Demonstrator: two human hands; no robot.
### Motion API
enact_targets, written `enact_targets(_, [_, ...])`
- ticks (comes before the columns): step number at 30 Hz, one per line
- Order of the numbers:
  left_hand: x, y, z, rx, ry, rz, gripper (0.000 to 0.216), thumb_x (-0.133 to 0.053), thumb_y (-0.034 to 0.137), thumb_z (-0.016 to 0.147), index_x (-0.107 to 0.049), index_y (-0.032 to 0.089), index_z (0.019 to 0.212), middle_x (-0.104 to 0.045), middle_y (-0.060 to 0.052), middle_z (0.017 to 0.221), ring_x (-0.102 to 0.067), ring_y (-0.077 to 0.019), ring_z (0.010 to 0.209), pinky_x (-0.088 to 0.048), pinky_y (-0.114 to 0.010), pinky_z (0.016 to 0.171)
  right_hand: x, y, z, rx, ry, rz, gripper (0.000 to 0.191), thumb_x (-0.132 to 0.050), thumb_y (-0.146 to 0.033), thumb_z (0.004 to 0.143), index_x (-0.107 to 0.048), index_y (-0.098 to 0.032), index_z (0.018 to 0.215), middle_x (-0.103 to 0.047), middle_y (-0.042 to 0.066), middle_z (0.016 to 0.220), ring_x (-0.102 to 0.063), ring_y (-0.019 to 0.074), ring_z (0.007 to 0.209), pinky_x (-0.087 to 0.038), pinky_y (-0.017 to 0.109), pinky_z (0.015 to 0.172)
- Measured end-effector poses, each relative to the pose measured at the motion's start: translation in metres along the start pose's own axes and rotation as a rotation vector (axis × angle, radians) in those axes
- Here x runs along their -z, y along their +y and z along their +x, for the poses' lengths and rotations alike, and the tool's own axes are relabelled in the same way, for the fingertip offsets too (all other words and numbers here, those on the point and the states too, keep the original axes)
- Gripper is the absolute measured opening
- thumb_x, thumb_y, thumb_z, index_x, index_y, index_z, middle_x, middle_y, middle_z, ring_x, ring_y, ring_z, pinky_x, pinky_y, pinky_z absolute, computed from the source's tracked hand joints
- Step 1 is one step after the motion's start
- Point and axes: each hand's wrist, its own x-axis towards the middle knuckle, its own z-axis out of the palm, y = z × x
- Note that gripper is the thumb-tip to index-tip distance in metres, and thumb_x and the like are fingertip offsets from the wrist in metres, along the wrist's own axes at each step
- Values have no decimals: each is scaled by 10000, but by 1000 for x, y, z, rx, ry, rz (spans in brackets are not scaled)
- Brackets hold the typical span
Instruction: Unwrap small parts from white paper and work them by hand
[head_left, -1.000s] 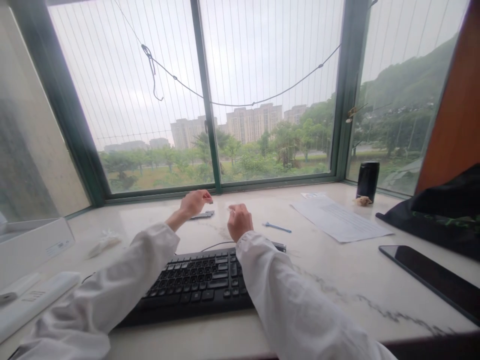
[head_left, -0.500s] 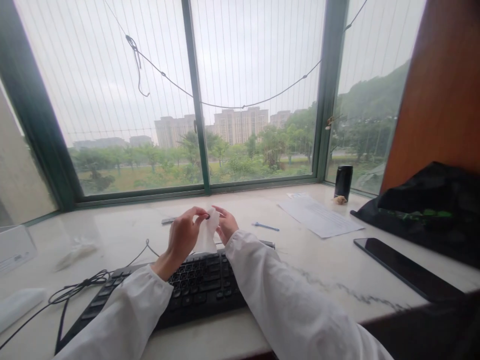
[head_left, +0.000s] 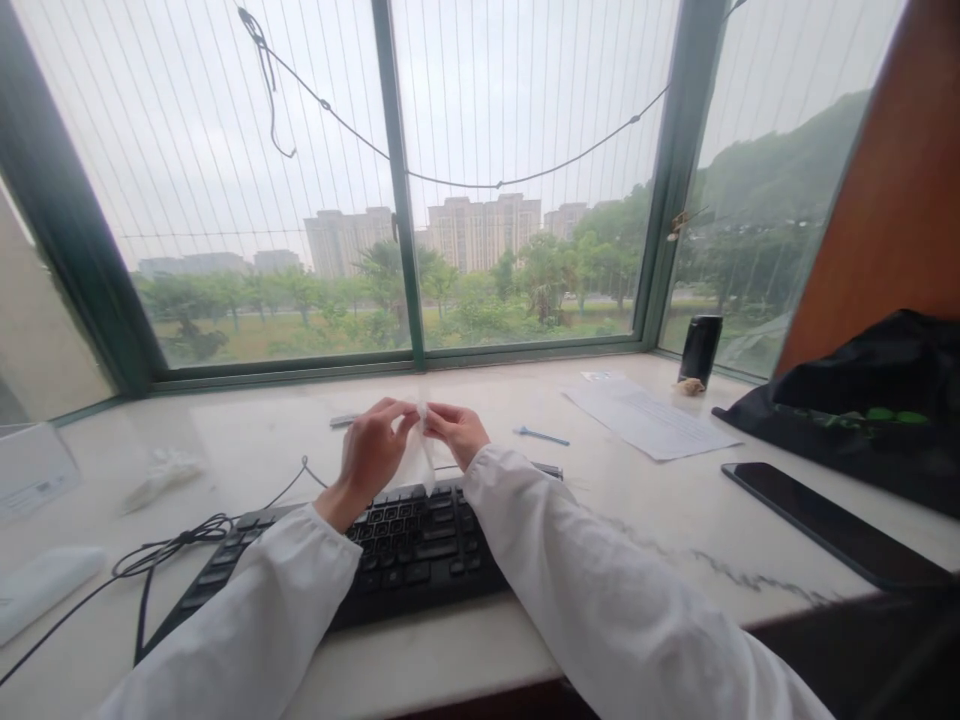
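Observation:
Both my hands meet above the back edge of a black keyboard (head_left: 409, 575). My left hand (head_left: 375, 452) is closed, with thumb and fingertips pinching the top of a thin white tissue (head_left: 418, 466). From the other side, my right hand (head_left: 459, 432) pinches the same tissue, its fingertips touching those of the left. The tissue hangs down toward the keys, looking crumpled and slightly see-through. Whether a small dark piece lies inside its folds is hidden. My forearms in white sleeves cover parts of the keyboard's left and right ends.
A blue stick-like tool (head_left: 544, 436) and a paper sheet (head_left: 649, 418) lie to the right. Beyond are a black can (head_left: 701, 350), a phone (head_left: 832, 525) and a black bag (head_left: 870, 400). Crumpled white material (head_left: 163, 478) and a coiled cable (head_left: 176, 540) lie left.
The small black piece that showed in my left fingertips is out of sight now. My right fingers have closed in on the tissue's top. The view has tilted down slightly.

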Motion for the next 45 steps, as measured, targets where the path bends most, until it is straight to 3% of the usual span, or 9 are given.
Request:
enact_targets(6, [-1, -1, -3, -27, -30, 18, 210, -515, 326, 929, -708, 245, 946, -694, -12, 1013, -614, -153, 721, -396, -254, 625, 9, -2, 3, -74, 48, -13, 484, -910, -363, 422, -759, -117, 811, -731, 49, 705, -658, 159, 688, -529, 363, 837])
enact_targets(15, [-2, 0, -6, -31, -44, 3, 175, -536, 283, 929, -708, 265, 961, -701, -5, 1003, -643, -168, 800, -419, -253, 654, 10, -3, -1, -101, -2, -35, 335, -868, -311, 566, -765, -124, 824, -756, 79, 855, -685, 181, 852, -535, 321, 878])
enact_targets(18, [-2, 0, -7, -41, -59, -5, 133, -568, 252, 908, -698, 257, 939, -705, 2, 973, -649, -168, 815, -447, -259, 696, 9, -6, -3, -133, 2, -38, 351, -876, -308, 549, -771, -146, 841, -761, 72, 859, -695, 173, 829, -549, 305, 850])
enact_targets(24, [1, 0, -8, -66, -67, -27, 130, -592, 316, 902, -689, 250, 958, -708, -3, 998, -658, -175, 875, -473, -272, 748, 11, -7, -3, -133, 10, -128, 428, -887, -374, 513, -777, -155, 864, -763, 99, 912, -707, 204, 843, -572, 312, 797])
enact_targets(31, [-1, -5, -9, -72, -75, -30, 117, -635, 328, 867, -698, 247, 922, -716, 1, 981, -661, -181, 859, -473, -279, 740, 9, -5, -6, -208, -72, -148, 278, -859, -311, 588, -773, -157, 802, -766, 85, 881, -712, 180, 787, -578, 277, 777])
enact_targets(38, [0, -7, -7, -102, -109, -52, 208, -678, 401, 825, -716, 238, 947, -729, -30, 983, -671, -200, 881, -484, -297, 794, 13, -7, -4, -196, 44, -187, 333, -866, -255, 576, -760, -146, 872, -766, 107, 869, -725, 212, 783, -599, 292, 720])
enact_targets(45, [-3, -11, -7, -115, -89, -60, 252, -674, 460, 820, -722, 237, 926, -740, -23, 955, -681, -203, 862, -483, -290, 751, 16, -7, -3, -231, 27, -185, 327, -869, -258, 576, -762, -150, 866, -767, 103, 829, -725, 209, 746, -598, 273, 662])
